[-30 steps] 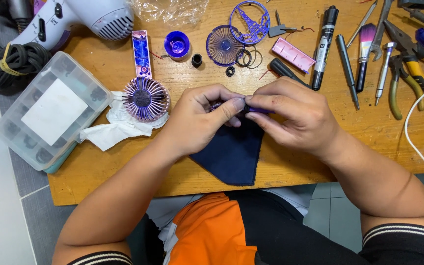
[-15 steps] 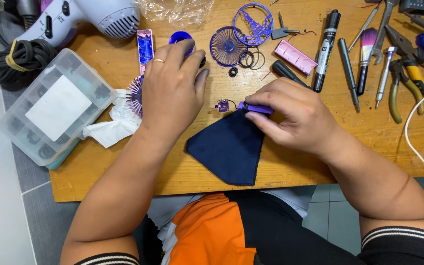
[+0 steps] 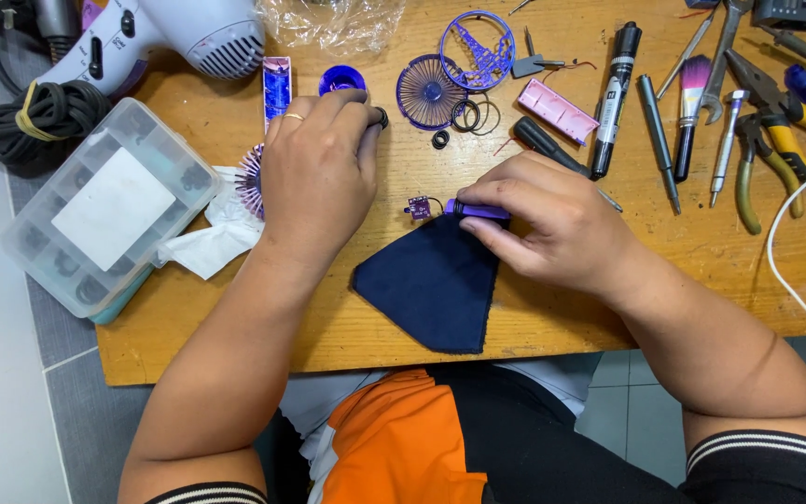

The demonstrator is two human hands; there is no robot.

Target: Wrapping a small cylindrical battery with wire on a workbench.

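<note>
Purple part: a small purple piece (image 3: 478, 210) is lying at the top edge of the dark blue cloth (image 3: 433, 285), near the middle of the wooden table (image 3: 608, 308); a tiny purple circuit board (image 3: 419, 206) is sitting just left of it, joined by thin wires.
Right hand: the right hand (image 3: 552, 224) is pinching the purple piece between thumb and fingertips, knuckles arched over it.
Left hand: the left hand (image 3: 314, 173) is reaching up the table, fingers curled together, tips closing on a small black ring (image 3: 381, 118); a ring is showing on one finger.
Under the left hand: a purple fan wheel (image 3: 249, 179) is resting on white tissue (image 3: 212, 238), partly covered.
Beyond the hands: a round purple grille (image 3: 429, 91), a blue cap (image 3: 340, 78) and black rings (image 3: 464, 116) are lying near each other.
Left side: a clear plastic box (image 3: 95, 219) is overhanging the table edge, below a hair dryer (image 3: 179, 37).
Right side: a black marker (image 3: 616, 98), a brush (image 3: 687, 112) and pliers (image 3: 757, 140) are lying side by side.
</note>
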